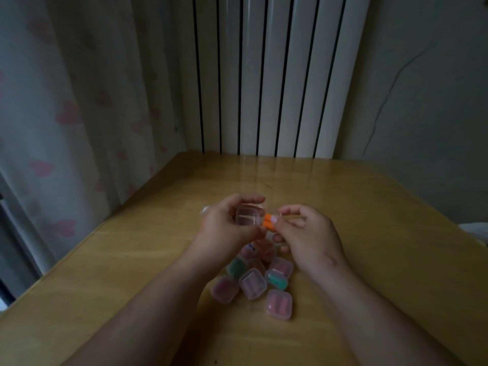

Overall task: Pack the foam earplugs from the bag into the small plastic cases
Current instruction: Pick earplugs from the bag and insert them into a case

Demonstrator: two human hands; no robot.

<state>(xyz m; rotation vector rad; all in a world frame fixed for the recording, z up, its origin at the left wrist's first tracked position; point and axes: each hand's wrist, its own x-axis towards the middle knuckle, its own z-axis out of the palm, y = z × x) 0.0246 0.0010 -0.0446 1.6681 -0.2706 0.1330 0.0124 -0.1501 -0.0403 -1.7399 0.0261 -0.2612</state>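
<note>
L hand (pixel 227 228) grips clear case (pixel 247 217) above table (pixel 356 207); R hand (pixel 303 228) fingers pinch 2 orange earplugs (pixel 269 224) at its edge. Filled cases (pixel 253 282) piled below wrists.

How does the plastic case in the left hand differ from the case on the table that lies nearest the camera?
The held case is gripped by the left hand above the table; the nearest case lies on it. The held case looks empty, with orange earplugs at its edge; the nearest case holds pink earplugs. Both are small, square and clear.
</note>
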